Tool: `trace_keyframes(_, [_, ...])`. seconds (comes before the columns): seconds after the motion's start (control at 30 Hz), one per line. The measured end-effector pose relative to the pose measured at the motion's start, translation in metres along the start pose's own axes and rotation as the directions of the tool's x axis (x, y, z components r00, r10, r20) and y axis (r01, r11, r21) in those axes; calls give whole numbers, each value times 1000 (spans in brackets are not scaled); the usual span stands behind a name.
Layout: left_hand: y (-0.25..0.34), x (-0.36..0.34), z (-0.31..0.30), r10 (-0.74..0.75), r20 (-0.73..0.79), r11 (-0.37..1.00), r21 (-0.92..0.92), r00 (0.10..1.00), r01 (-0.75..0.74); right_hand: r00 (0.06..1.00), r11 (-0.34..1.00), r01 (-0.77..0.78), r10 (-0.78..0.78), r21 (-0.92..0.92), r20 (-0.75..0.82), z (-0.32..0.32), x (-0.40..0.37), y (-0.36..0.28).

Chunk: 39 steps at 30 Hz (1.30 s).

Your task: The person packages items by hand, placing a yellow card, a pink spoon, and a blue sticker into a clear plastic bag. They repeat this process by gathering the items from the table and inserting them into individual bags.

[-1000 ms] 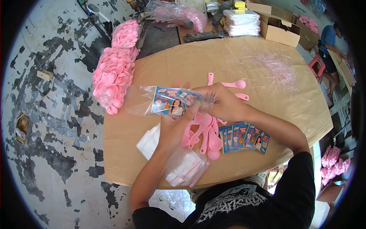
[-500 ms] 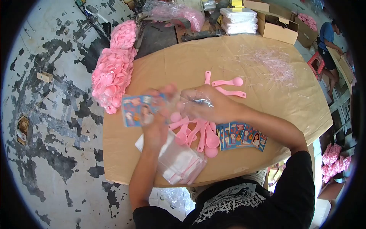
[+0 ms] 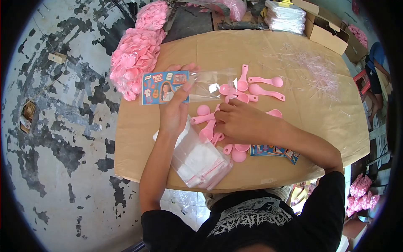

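Note:
My left hand point(image 3: 177, 98) holds a clear plastic bag point(image 3: 208, 87) with a blue printed card point(image 3: 163, 87) at its left end. The bag stretches right above the table. Over the pile of pink spoons point(image 3: 206, 131), my right hand point(image 3: 235, 119) has its fingers curled down; what they grip is hidden. More pink spoons point(image 3: 266, 91) lie beyond this hand. Blue cards point(image 3: 268, 151) are partly covered by my right forearm. A stack of clear bags point(image 3: 199, 161) lies below my left hand.
Bags of pink spoons point(image 3: 136, 59) stand at the table's point(image 3: 138, 155) left edge. Clear plastic strands point(image 3: 317, 71) lie at the right. Behind are a white packet stack point(image 3: 285, 17) and a cardboard box point(image 3: 327, 33). Another person point(image 3: 375, 63) is at far right.
The card and bag, blurred before, are now held out flat by my left hand. My right hand has left the bag and moved down to the spoons. Several spoons now lie farther right and back.

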<state>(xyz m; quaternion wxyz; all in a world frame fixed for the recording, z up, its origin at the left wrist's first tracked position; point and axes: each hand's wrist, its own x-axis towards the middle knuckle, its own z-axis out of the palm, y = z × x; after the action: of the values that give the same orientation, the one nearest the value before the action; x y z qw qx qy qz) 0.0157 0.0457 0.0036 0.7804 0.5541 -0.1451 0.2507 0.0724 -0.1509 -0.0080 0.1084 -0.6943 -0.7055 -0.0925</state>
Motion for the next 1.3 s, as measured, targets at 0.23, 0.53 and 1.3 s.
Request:
trace_keyframes(0.23, [6, 1, 0, -15, -64, 987, -158, 998, 4, 955, 927, -274, 293, 256, -37, -56, -3, 16])
trace_keyframes(0.53, [6, 3, -5, -27, -172, 949, -314, 985, -29, 672, 302, -136, 728, 943, -137, -76, -33, 71])
trace_keyframes(1.3, [-9, -21, 40, -238, -198, 915, -374, 951, 151, 782, 552, -135, 569, 823, -253, -59, -6, 16])
